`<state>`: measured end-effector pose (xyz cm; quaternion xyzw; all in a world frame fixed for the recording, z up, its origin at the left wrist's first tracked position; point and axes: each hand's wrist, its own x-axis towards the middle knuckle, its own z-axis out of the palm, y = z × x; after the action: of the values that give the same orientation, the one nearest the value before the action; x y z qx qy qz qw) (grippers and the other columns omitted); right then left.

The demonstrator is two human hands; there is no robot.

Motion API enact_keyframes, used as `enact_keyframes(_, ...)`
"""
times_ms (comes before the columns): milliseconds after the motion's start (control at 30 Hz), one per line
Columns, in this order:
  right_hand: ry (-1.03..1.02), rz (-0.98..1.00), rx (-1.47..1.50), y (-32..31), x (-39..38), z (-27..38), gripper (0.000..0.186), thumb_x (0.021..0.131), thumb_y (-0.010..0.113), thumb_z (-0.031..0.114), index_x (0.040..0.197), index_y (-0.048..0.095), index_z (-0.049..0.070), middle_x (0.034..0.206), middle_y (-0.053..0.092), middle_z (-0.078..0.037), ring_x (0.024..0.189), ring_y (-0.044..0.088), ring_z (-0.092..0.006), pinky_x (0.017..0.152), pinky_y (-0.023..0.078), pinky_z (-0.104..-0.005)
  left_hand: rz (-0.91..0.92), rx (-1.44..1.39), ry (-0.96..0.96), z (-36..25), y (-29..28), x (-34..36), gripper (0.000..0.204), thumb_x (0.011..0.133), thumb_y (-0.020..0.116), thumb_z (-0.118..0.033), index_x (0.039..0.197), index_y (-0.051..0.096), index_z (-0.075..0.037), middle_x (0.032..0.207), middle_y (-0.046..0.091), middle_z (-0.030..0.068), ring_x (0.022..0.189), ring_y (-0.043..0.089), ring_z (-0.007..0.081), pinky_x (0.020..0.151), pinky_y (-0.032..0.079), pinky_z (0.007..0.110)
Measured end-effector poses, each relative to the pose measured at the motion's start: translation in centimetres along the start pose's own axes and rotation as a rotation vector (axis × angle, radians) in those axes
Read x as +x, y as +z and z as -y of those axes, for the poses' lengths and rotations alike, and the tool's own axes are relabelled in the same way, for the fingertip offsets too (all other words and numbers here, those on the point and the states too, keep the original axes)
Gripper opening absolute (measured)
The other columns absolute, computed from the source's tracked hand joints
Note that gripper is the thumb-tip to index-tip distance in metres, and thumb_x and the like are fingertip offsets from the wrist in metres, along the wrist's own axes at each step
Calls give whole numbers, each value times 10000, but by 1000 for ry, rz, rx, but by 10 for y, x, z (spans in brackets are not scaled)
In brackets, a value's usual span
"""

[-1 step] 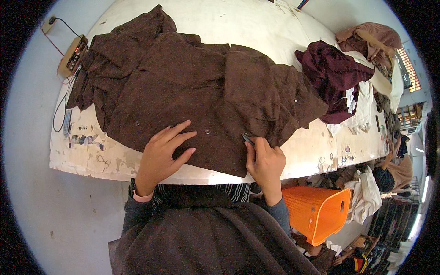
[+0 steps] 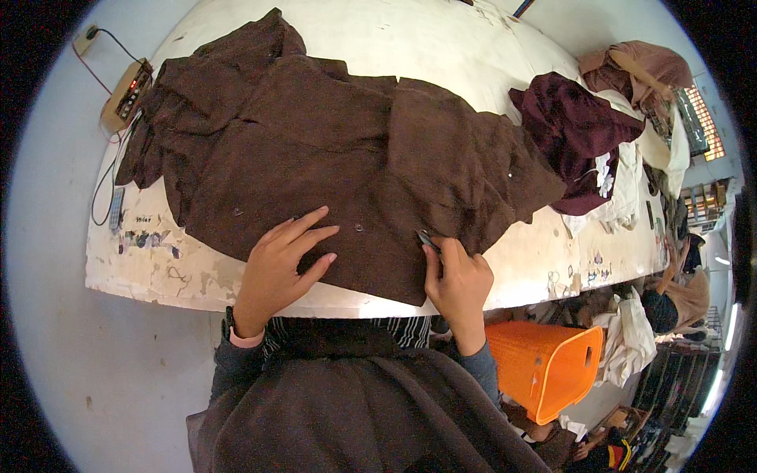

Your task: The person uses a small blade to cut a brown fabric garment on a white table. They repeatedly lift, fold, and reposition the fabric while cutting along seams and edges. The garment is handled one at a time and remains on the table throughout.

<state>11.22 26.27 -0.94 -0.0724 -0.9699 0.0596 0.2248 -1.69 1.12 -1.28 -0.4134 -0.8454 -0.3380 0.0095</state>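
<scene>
One brown garment is lying across one white, stained table, near its front edge. Two hands are working on the cloth: the left hand is resting there, fingers spread apart; the right hand is clamping one small dark tool. One maroon garment is lying rightward. One orange basket is standing beside the table; one pale wall is bounding the left.
</scene>
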Motion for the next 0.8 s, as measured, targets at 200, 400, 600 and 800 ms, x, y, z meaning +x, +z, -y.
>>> enact_keyframes(200,-81,-11,183,15,16,26,198,901,697,240,881,565,93,753,613,-71,563,590,-273,528,418,-368,-19,-18,-90,10,2,-3,348,905,706,-196,1237,683,-95,1407,605,103,1177,642,321,1002,506,427)
enact_keyframes(400,-95,67,67,48,26,47,174,886,722,232,904,606,105,752,664,-68,562,613,-269,523,448,-356,-1,-66,-127,12,5,-6,349,906,692,-186,1242,673,-95,1403,602,112,1146,653,334,976,523,441)
enact_keyframes(600,-85,66,93,53,26,50,160,891,717,215,902,604,103,762,669,-68,563,613,-271,528,447,-356,-16,15,-119,16,10,-10,354,902,706,-198,1239,675,-97,1359,626,110,1152,649,318,972,519,416)
enact_keyframes(800,-77,50,145,53,23,44,178,912,684,231,896,573,92,785,639,-90,538,597,-293,531,475,-378,-40,101,-74,5,24,16,322,885,722,-211,1188,692,-106,1150,663,77,1026,660,293,864,523,398)
